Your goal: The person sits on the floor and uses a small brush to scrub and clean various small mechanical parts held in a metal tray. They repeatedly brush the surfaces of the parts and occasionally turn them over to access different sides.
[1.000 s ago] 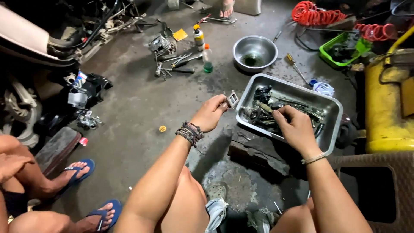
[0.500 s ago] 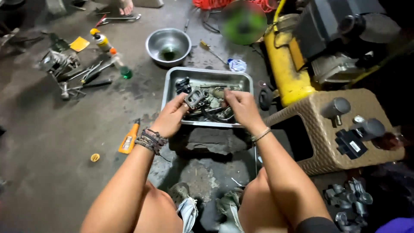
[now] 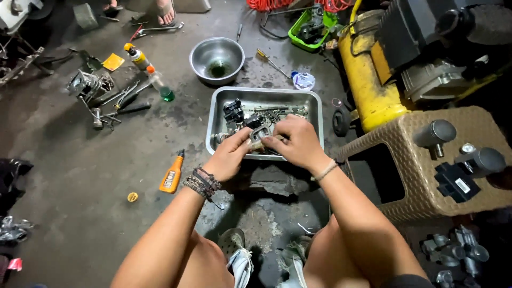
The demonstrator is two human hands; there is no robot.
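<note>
L hand & R hand meet over near edge of metal tray. Both curled, fingertips pinching small grey metal part betw them. Part squarish w/ open centre, held just above tray contents: dark oily parts heap. Outward: steel bowl beyond tray, orange tool on floor to left, yellow tank at right.

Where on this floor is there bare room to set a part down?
Bare concrete lies left of the orange tool, between the scattered hand tools and the yellow cap. The metal tray under both hands is packed; the wicker stool top carries parts.
</note>
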